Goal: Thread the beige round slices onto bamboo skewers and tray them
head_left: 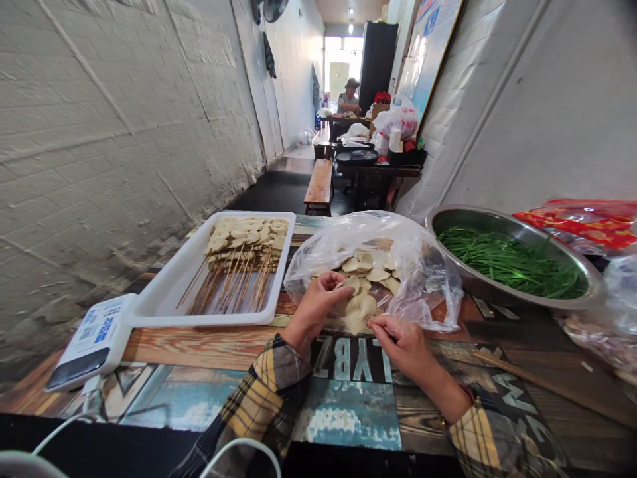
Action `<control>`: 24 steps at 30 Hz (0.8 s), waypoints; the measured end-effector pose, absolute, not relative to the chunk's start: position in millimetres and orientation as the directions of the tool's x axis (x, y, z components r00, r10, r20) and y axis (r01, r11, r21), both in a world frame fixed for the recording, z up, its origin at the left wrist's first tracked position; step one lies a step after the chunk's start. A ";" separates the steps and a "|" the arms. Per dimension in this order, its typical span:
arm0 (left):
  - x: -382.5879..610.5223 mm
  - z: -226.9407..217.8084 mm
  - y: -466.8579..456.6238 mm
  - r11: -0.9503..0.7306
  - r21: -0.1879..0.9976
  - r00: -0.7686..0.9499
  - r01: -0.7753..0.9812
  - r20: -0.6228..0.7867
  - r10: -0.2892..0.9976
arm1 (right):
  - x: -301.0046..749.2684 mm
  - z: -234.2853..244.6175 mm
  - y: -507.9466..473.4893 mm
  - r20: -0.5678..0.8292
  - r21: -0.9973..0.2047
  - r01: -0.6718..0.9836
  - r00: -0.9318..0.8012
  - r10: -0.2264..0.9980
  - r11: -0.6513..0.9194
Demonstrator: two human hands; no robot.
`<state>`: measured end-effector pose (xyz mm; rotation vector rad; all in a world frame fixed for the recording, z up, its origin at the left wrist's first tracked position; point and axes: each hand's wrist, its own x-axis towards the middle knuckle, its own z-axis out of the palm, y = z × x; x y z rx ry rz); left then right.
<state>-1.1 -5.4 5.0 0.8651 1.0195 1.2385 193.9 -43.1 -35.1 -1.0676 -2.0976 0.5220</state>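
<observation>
My left hand point(314, 307) is closed in a pinch on pale round food slices point(359, 307) at the mouth of a clear plastic bag point(418, 265) that holds several more slices. My right hand point(405, 342) is closed just to the right, its fingertips at the same slices; a thin skewer may be in it, but I cannot make that out. A white tray point(164, 292) to the left holds several skewers point(239, 272) loaded with the same slices.
A steel bowl point(448, 219) of green chives stands at the right, with red packets point(582, 222) behind it. A white scale point(94, 338) sits at the left table edge. Loose wooden sticks point(537, 382) lie at the right. A person sits far down the corridor.
</observation>
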 end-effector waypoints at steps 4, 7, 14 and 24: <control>-0.7 1.2 -3.8 0.056 0.968 -0.028 -0.245 -0.064 0.998 | 193.6 -37.6 -44.5 0.424 -0.577 0.539 -0.444 0.789 0.614; 3.1 -3.7 -2.5 0.004 0.990 -0.125 -0.143 -0.023 0.992 | 193.4 -39.1 -45.8 0.442 -0.517 0.567 -0.465 0.767 0.642; 8.0 -13.3 -1.0 -0.036 0.999 -0.244 0.020 0.040 0.969 | 192.5 -38.3 -48.5 0.460 -0.234 0.687 -0.545 0.701 0.688; 1.5 3.6 -6.6 0.096 0.979 0.018 -0.180 -0.094 0.995 | 193.8 -35.7 -47.5 0.505 -0.165 0.694 -0.551 0.664 0.701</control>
